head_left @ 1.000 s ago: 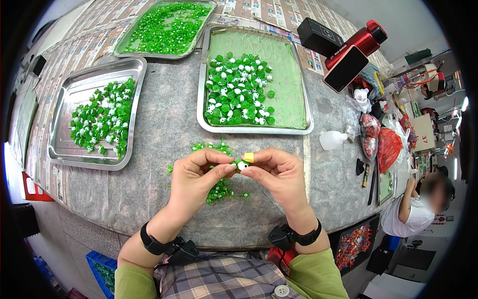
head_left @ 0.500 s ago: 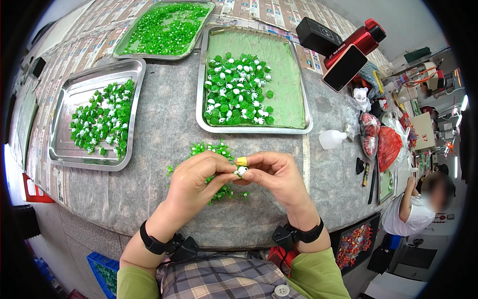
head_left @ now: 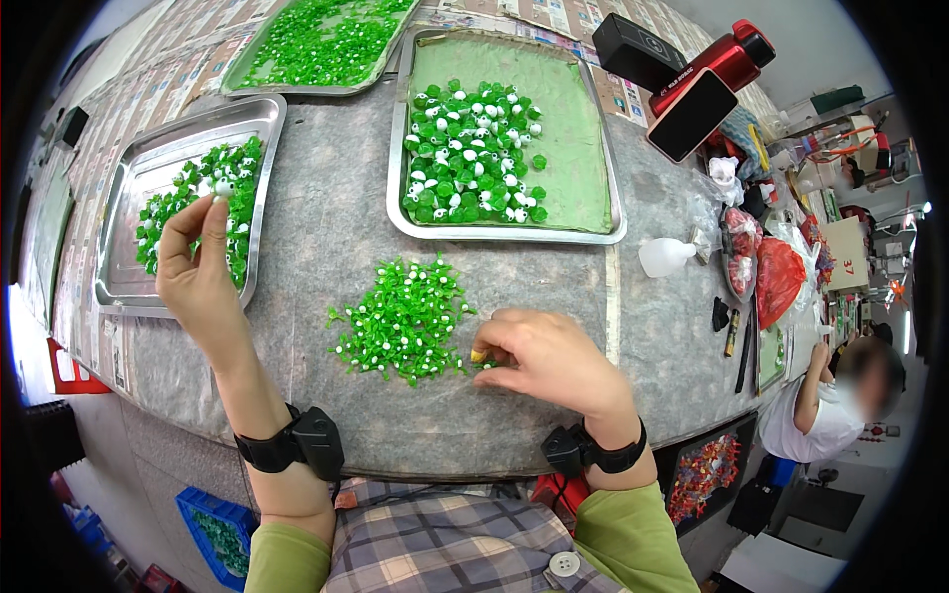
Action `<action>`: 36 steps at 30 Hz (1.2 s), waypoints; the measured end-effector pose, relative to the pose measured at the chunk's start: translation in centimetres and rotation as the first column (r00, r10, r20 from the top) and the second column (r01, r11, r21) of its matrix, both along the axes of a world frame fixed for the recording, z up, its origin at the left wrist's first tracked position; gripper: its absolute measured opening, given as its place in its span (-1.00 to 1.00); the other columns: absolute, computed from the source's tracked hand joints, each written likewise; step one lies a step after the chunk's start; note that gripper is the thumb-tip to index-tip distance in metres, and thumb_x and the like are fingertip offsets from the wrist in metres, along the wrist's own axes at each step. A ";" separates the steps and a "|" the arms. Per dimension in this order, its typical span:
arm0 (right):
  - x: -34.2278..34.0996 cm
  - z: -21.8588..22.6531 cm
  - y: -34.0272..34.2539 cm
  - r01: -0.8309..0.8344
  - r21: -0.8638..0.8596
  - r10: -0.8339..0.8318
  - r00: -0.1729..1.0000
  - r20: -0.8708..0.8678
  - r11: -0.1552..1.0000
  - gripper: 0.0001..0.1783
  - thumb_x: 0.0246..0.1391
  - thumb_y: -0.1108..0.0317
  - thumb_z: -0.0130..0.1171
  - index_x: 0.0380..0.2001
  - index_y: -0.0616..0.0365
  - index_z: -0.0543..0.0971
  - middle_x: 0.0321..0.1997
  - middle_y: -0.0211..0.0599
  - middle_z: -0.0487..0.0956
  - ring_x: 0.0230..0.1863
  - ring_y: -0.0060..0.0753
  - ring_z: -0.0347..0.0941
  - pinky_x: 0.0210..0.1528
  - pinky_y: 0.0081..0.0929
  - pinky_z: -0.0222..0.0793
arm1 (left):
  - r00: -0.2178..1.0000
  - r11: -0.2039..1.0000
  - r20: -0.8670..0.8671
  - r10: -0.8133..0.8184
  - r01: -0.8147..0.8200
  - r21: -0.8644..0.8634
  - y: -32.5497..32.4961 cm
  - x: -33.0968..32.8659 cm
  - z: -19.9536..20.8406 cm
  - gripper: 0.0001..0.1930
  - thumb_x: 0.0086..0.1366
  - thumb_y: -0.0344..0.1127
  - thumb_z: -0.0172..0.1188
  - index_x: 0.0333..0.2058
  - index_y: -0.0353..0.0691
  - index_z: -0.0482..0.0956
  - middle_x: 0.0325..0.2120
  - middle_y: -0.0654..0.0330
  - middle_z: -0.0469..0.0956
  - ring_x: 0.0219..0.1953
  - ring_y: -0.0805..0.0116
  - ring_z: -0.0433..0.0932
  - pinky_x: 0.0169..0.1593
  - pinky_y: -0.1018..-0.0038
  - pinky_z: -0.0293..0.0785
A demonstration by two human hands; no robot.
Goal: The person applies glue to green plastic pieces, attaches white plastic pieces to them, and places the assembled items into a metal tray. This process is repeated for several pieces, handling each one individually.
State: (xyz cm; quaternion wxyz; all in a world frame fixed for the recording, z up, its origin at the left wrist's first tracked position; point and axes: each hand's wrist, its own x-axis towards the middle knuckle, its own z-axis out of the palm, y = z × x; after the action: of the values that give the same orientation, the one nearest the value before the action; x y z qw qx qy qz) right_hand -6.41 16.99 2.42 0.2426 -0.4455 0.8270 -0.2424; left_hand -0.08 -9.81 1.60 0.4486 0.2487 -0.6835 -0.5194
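Over the left metal tray [head_left: 111, 287], my left hand [head_left: 203, 287] pinches a small green-and-white plastic figure [head_left: 223, 186] between thumb and fingertips. Below it in the tray lie several similar green figures [head_left: 158, 212] with white ball heads. My right hand [head_left: 559, 361] rests low over the table at the right edge of a loose pile of small green plastic pieces [head_left: 400, 326] with white dots. Its fingers are bent, with yellow tape on one finger, and a bit of a green piece shows between finger and thumb.
A larger tray [head_left: 613, 212] with a green lining holds green-and-white balls. Another tray of green pieces [head_left: 331, 40] stands at the far left. Right of these are a phone [head_left: 692, 116], red bottle [head_left: 727, 61], black box [head_left: 638, 49] and white plastic vessel [head_left: 664, 257]. Another person [head_left: 806, 420] sits at far right.
My hands were together over the pile, holding a figure. My left hand has carried it left over the tray; my right hand has dropped to the pile's right edge. The view has shifted slightly.
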 end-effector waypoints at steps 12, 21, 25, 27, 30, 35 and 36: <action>-1.1 0.0 0.1 0.572 -0.310 -0.208 0.666 0.717 0.760 -0.90 -0.14 0.47 0.05 -0.47 0.22 0.41 -0.48 -0.43 0.43 -0.47 -0.61 0.36 -0.40 -0.66 0.28 | 0.664 0.672 0.229 -0.712 0.739 -0.052 9.1 0.0 0.4 -0.78 -0.07 -0.51 0.16 -0.36 -0.26 0.45 -0.52 0.23 0.46 -0.45 0.52 0.43 -0.34 0.63 0.36; 0.3 0.2 -1.0 0.723 -0.454 -0.063 0.563 0.824 0.520 -0.89 -0.12 0.49 0.07 -0.44 0.25 0.42 -0.46 -0.40 0.45 -0.45 -0.66 0.37 -0.41 -0.74 0.29 | 0.587 0.491 -0.060 -0.807 0.723 0.486 10.8 0.2 -0.9 -0.81 -0.02 -0.46 0.15 -0.37 -0.29 0.41 -0.52 0.25 0.46 -0.47 0.52 0.45 -0.37 0.64 0.41; 0.5 -0.3 -1.1 0.537 -0.592 -0.207 0.820 0.533 0.601 -0.90 -0.17 0.50 0.11 -0.49 0.25 0.44 -0.49 -0.38 0.44 -0.49 -0.66 0.36 -0.49 -0.73 0.27 | 0.511 0.125 -0.287 -0.810 0.629 0.767 10.6 -0.1 -0.6 -0.86 0.06 -0.41 0.08 -0.37 -0.29 0.41 -0.49 0.21 0.46 -0.44 0.48 0.46 -0.35 0.60 0.43; 0.4 0.6 -1.2 0.370 -0.584 -0.268 0.928 0.258 0.722 -0.87 -0.21 0.50 0.14 -0.49 0.24 0.45 -0.53 -0.38 0.40 -0.55 -0.65 0.33 -0.55 -0.74 0.23 | 0.511 0.097 -0.308 -0.802 0.621 0.778 10.4 0.0 -0.9 -0.86 0.07 -0.40 0.06 -0.36 -0.28 0.41 -0.48 0.20 0.46 -0.43 0.48 0.46 -0.34 0.59 0.43; -0.8 1.5 0.2 0.275 -0.703 -0.480 0.870 -0.107 0.656 -0.86 -0.20 0.52 0.12 -0.46 0.22 0.44 -0.54 -0.42 0.37 -0.58 -0.68 0.27 -0.57 -0.76 0.20 | 0.574 0.110 -0.334 -0.748 0.603 0.790 9.7 0.0 -1.0 -0.86 0.09 -0.39 0.04 -0.36 -0.28 0.41 -0.48 0.20 0.46 -0.43 0.48 0.46 -0.33 0.57 0.44; -5.1 2.9 9.6 0.472 -0.880 -0.955 0.280 0.094 0.052 -0.75 -0.12 0.44 0.08 -0.32 0.24 0.35 -0.38 -0.40 0.37 -0.38 -0.66 0.25 -0.34 -0.74 0.17 | 0.708 0.192 -0.362 -0.607 0.572 0.798 9.3 -0.3 -0.3 -0.85 0.10 -0.39 0.02 -0.34 -0.28 0.40 -0.47 0.23 0.44 -0.42 0.52 0.43 -0.33 0.57 0.44; -5.9 2.0 11.3 0.569 -0.814 -0.952 0.297 0.071 0.116 -0.67 -0.17 0.40 0.13 -0.28 0.24 0.35 -0.35 -0.37 0.38 -0.34 -0.63 0.26 -0.30 -0.71 0.17 | 0.714 0.197 -0.358 -0.602 0.567 0.799 9.3 -0.3 -0.3 -0.85 0.10 -0.39 0.02 -0.33 -0.28 0.40 -0.47 0.24 0.43 -0.41 0.52 0.43 -0.34 0.57 0.44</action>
State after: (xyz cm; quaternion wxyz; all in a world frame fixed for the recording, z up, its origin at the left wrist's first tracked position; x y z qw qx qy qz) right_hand -12.27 28.26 4.46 -0.3367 -0.0222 0.7892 -0.5132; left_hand -0.34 -0.50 1.32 0.0126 0.1710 -0.3662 -0.9146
